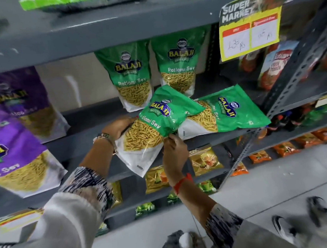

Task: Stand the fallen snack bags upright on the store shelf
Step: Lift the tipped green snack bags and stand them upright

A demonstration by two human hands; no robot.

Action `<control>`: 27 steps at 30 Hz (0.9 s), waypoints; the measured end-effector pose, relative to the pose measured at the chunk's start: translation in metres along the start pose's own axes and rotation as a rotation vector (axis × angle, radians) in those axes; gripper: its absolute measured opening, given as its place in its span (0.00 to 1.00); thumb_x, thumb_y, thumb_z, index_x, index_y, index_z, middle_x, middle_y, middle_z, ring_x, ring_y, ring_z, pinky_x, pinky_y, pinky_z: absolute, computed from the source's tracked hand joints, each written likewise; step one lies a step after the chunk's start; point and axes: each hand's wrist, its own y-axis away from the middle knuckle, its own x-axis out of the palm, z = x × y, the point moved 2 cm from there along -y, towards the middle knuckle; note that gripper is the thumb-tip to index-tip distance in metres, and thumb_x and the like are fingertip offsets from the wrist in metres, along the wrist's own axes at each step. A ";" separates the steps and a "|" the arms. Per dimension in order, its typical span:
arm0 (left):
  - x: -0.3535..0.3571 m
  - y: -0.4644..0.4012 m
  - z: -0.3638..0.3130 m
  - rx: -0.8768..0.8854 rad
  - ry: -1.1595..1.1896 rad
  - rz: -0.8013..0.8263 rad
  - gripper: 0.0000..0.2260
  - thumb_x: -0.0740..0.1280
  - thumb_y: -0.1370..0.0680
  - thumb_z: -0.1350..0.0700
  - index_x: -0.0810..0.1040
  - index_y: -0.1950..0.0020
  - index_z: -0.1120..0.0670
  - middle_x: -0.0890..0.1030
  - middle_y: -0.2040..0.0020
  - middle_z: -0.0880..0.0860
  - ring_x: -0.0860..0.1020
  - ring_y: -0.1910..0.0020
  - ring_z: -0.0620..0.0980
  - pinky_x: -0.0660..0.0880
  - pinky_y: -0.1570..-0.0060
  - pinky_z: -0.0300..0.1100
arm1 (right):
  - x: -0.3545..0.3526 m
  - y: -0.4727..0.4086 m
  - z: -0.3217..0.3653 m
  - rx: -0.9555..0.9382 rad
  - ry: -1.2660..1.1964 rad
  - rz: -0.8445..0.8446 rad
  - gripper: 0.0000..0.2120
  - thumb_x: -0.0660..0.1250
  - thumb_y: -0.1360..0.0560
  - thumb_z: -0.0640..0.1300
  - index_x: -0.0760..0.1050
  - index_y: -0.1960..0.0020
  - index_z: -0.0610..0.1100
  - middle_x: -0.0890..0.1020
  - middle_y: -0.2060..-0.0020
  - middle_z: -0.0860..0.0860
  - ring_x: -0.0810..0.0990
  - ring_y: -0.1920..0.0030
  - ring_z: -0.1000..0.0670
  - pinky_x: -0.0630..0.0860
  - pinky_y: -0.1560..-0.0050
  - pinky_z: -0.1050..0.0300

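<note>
Now both hands' fingers grip the tilted green snack bag point(151, 128), left hand point(116, 127) and right hand point(175, 148).

The person is wearing loose pale cream sleeves point(65, 227) with black-and-white patterned cuffs point(87, 185); the left wrist is showing a metal-banded wristwatch point(103, 136), possibly with a bangle, and the right a red thread band point(182, 182).

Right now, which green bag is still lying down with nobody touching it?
Find the yellow price sign hanging off the grey shelf. Just below it, one green snack bag lies flat on its side, logo turned sideways. Two green bags behind stand upright, and the tilted one beside it is held in both hands.
</note>
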 end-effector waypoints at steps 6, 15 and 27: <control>0.004 0.026 0.010 -0.038 0.099 -0.101 0.07 0.65 0.25 0.62 0.81 0.61 0.58 0.85 0.69 0.54 0.83 0.69 0.49 0.81 0.61 0.42 | -0.005 -0.003 0.005 -0.029 0.090 -0.074 0.17 0.60 0.25 0.50 0.81 0.51 0.39 0.85 0.57 0.43 0.80 0.60 0.46 0.68 0.61 0.60; 0.009 0.121 0.030 0.063 0.300 -0.378 0.07 0.64 0.24 0.59 0.79 0.52 0.61 0.80 0.68 0.50 0.78 0.70 0.47 0.77 0.66 0.41 | -0.041 0.015 0.017 0.023 -0.226 0.018 0.09 0.62 0.23 0.43 0.77 0.58 0.41 0.77 0.66 0.54 0.76 0.65 0.56 0.75 0.62 0.64; -0.009 0.242 0.018 0.240 0.493 -0.227 0.07 0.59 0.22 0.57 0.75 0.58 0.54 0.76 0.79 0.44 0.69 0.81 0.39 0.69 0.77 0.31 | -0.069 0.067 0.073 -0.194 -0.277 0.251 0.08 0.64 0.23 0.45 0.78 0.60 0.48 0.81 0.60 0.51 0.78 0.55 0.55 0.74 0.50 0.60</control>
